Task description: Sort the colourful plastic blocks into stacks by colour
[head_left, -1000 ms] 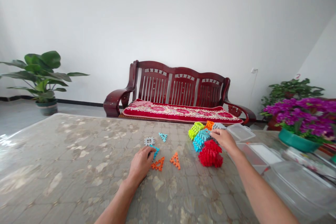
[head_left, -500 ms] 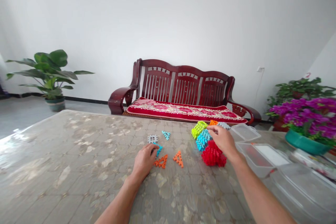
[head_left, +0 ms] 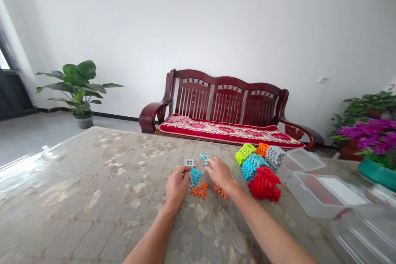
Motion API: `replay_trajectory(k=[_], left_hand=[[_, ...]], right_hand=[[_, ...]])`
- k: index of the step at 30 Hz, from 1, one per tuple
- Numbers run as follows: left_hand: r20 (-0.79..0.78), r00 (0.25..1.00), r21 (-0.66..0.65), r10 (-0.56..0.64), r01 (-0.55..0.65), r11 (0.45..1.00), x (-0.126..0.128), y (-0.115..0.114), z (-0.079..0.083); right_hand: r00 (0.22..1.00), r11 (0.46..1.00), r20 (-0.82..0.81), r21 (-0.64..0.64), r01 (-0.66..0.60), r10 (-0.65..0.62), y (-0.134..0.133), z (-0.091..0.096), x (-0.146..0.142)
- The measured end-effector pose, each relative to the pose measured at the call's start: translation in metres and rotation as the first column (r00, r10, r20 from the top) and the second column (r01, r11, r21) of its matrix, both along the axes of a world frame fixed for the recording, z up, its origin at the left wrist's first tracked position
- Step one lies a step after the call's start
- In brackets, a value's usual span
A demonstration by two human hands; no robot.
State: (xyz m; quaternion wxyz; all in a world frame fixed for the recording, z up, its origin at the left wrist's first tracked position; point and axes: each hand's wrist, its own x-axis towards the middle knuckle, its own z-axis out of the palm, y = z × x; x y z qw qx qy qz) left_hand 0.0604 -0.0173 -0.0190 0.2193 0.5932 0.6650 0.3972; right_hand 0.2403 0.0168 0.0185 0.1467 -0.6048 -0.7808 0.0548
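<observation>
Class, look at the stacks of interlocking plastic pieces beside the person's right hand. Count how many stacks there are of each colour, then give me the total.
Lime green stack: 1
Orange stack: 1
Grey stack: 1
Blue stack: 1
Red stack: 1
Total: 5

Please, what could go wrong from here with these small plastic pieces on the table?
The left hand is very near the blue triangle piece and might push it out of place. The right hand could knock the orange piece below it. The red block of joined pieces might tip if bumped.
</observation>
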Motion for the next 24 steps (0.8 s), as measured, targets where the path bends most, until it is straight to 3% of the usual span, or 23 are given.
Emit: replay_trajectory(k=[5, 11, 19, 24], left_hand=[[0.012, 1.0, -0.026, 0.009, -0.008, 1.0, 0.001, 0.0, 0.0], [0.005, 1.0, -0.047, 0.0, 0.0, 0.999, 0.001, -0.001, 0.003], [-0.039, 0.999, -0.051, 0.007, -0.009, 0.999, 0.001, -0.002, 0.006], [-0.042, 0.999, -0.058, 0.003, -0.005, 0.998, 0.001, -0.003, 0.008]], right_hand=[[0.982, 0.982, 0.084, -0.073, 0.173, -0.167, 0.029, 0.001, -0.013], [0.976, 0.981, 0.158, -0.097, 0.165, -0.148, 0.043, 0.001, -0.016], [0.97, 0.983, 0.231, -0.141, 0.115, -0.08, 0.023, 0.009, -0.002], [0.975, 0.993, 0.218, -0.098, 0.061, -0.039, 0.001, 0.022, 0.005]])
